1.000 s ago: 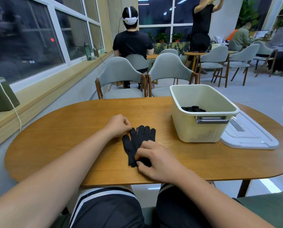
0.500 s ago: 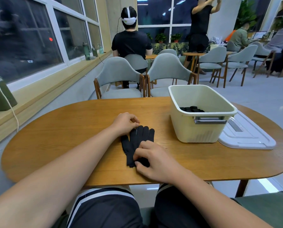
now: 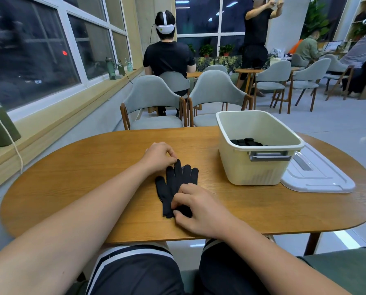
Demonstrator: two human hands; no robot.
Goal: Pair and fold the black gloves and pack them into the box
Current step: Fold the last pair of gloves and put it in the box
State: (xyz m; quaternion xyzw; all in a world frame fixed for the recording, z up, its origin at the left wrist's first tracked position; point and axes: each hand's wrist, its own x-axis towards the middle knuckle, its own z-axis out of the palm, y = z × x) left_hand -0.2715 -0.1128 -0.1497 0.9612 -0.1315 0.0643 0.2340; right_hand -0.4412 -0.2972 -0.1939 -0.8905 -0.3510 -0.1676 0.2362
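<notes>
Black gloves [image 3: 178, 184] lie paired but unfolded mid-counter [image 3: 71, 188]. The left hand [image 3: 158, 156] pinches their fingertips at 12 o'clock, and the right hand [image 3: 197, 209] grips the cuffs at 6. The box [image 3: 256, 167] at 2 o'clock holds folded pairs [image 3: 247, 142]. Folding and packing this pair looks left to do.

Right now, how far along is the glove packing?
Done: black glove bundles lie in the cream plastic box. In hand: a black knitted pair lies flat on the oval wooden table, the left hand pinching its fingertips, the right hand gripping its cuff end. Left: folding this pair and boxing it; the white plastic lid lies beside the box.
</notes>
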